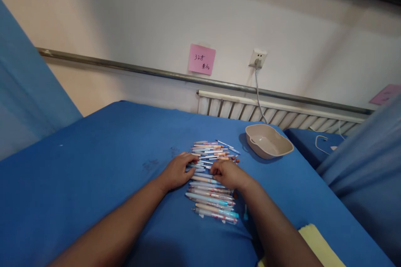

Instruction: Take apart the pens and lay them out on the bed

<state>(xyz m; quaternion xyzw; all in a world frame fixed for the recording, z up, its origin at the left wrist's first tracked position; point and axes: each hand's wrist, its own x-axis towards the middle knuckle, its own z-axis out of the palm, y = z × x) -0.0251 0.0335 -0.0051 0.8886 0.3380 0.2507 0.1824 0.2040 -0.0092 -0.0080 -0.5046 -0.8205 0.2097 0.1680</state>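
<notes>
Several pens point(213, 198) lie side by side in a loose row on a blue cloth-covered table point(94, 162), pastel blue, pink and orange. My left hand point(178, 171) rests at the left edge of the row, fingers curled onto the pens. My right hand point(227, 174) lies on the middle of the row, fingers bent and pinched on a pen whose body is mostly hidden. More pens point(216, 150) lie scattered just beyond both hands.
A beige shallow bowl point(268, 141) stands at the right back of the table. A yellow cloth point(319, 246) pokes in at the lower right. Behind are a wall, a pink note point(201, 59), a socket with cable point(257, 59) and a radiator point(275, 110).
</notes>
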